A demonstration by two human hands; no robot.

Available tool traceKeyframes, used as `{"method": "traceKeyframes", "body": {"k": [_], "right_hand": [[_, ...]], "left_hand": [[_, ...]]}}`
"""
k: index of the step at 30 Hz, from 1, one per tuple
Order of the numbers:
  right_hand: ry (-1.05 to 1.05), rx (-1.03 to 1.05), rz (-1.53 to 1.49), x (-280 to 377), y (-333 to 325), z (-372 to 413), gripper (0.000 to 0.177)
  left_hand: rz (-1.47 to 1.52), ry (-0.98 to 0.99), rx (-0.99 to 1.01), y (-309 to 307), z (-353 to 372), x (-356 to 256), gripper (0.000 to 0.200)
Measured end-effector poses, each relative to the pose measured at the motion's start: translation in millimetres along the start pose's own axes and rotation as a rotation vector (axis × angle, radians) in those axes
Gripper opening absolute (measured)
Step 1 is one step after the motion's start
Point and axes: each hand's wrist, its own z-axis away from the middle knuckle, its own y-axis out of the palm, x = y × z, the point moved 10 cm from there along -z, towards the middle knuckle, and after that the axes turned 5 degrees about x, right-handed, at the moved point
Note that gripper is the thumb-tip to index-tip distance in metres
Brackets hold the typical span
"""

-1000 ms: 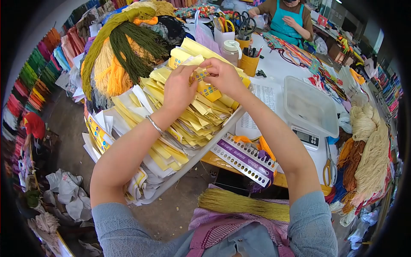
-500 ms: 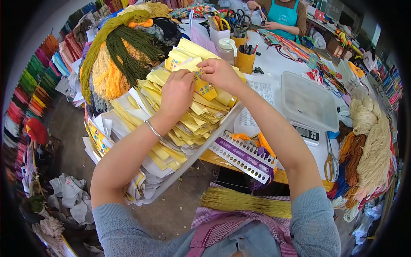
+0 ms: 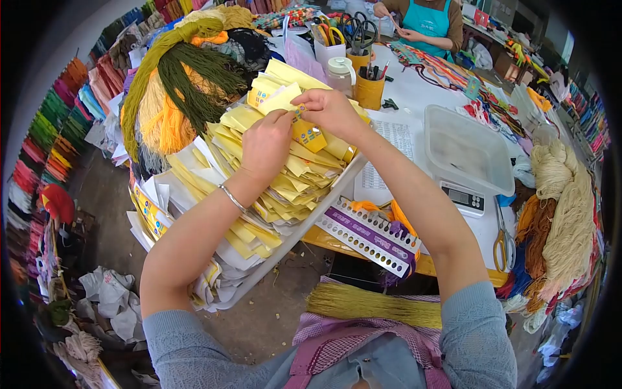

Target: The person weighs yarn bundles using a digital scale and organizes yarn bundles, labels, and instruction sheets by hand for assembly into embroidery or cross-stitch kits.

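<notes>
little changed from a second ago: left hand [image 3: 267, 144] and right hand [image 3: 330, 111] both pinching one yellow label [image 3: 310, 135], just above the tray [image 3: 304, 231], drifted slightly toward its far end; still mid-sorting, apparently.

Worn items. The left grip [image 3: 265, 139] and right grip [image 3: 332, 110] are bare hands on bare forearms. A thin silvery bracelet [image 3: 232, 196] circles the wrist just behind the left grip. The left sleeve [image 3: 188, 337] and right sleeve [image 3: 476, 330] are fine grey-blue knit, ending well behind each grip, near the elbow. Farthest from the grips lies a checked cloth [image 3: 353, 340] of purple, pink and white with a plain magenta band, over grey-blue fabric [image 3: 382, 369].
</notes>
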Motion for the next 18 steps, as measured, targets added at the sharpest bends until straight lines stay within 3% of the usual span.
{"method": "traceKeyframes", "body": {"k": [9,11,18], "right_hand": [[-0.003,0.003,-0.024,-7.6,5.3,-0.8,0.024],[-0.013,-0.009,-0.067,-10.0,5.3,-1.7,0.021],[-0.119,-0.066,0.081,1.8,3.8,-2.5,0.024]], "left_hand": [[0.053,-0.009,-0.05,-3.7,-8.9,6.9,0.01],[0.156,-0.134,0.034,8.4,-11.0,23.8,0.01],[0.013,-0.05,0.001,-4.4,-14.8,13.1,0.012]]}}
